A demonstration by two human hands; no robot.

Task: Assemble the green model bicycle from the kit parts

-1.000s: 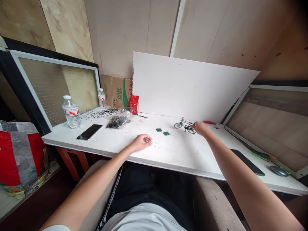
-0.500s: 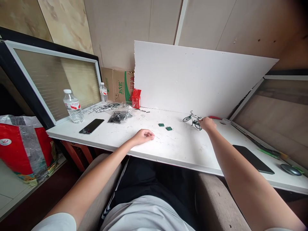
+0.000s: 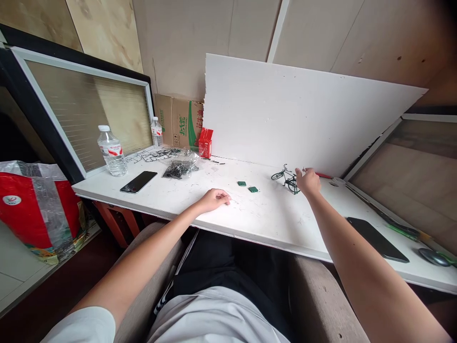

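A small dark green model bicycle stands upright on the white table, its front wheel toward the left. Just right of its rear wheel is my right hand, fingers curled closed; a small pale bit shows at the top of them, too small to name. Whether this hand touches the bicycle I cannot tell. My left hand rests on the table near the front edge, thumb and fingers drawn together, and what may be in them is hidden. Between the hands lie two small green pieces, a left one and a right one.
On the left are a phone, a water bottle, and a clear bag of dark parts. A red box and a carton stand behind. On the right lie a black tablet-like slab and a mouse.
My right hand has shifted up slightly and away from the rear wheel, which shows more fully. A pale bit now shows above its fingers. My left hand stays put; the view has shifted a little.
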